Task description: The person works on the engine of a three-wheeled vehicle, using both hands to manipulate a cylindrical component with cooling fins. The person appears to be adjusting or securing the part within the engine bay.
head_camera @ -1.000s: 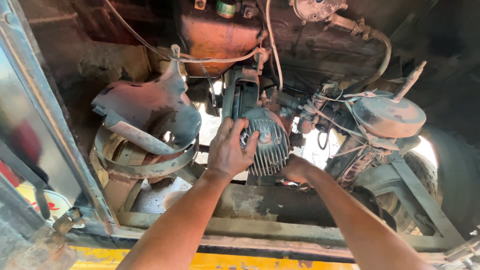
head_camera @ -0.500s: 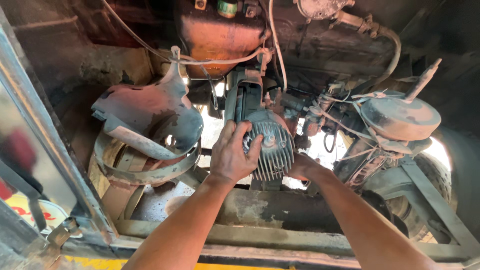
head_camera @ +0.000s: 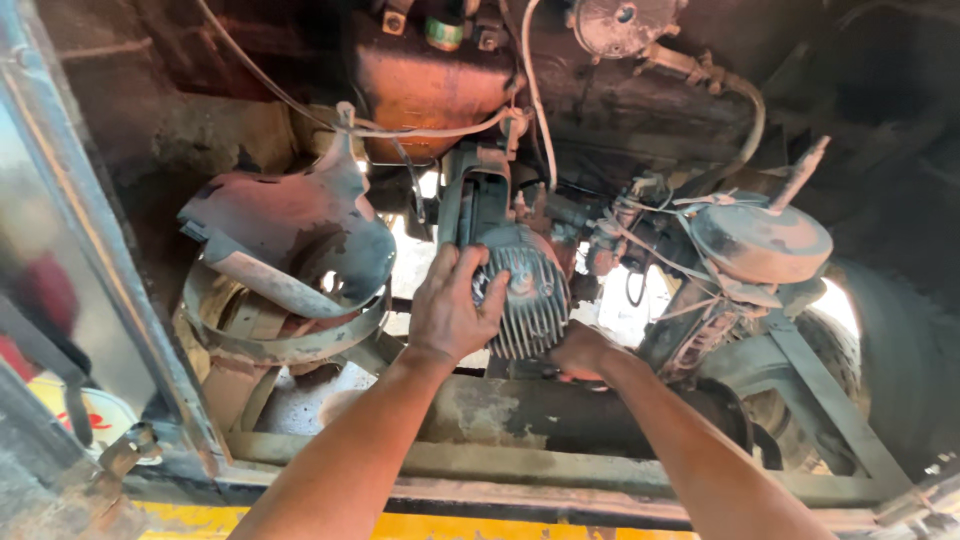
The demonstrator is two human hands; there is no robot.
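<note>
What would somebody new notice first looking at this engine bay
First, the finned round engine head at the centre, with the left hand pressed on its face and the right hand tucked under its lower right edge. Next, the dented reddish metal shroud on the left, and the round rusty canister on the right.

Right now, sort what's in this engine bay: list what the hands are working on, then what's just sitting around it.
In hand:
- finned engine head, left hand flat against its left side
- right hand below the head, fingers hidden under it

Just around:
- curved metal shroud on the left
- round canister on the right
- rusty tank above
- white cable
</note>
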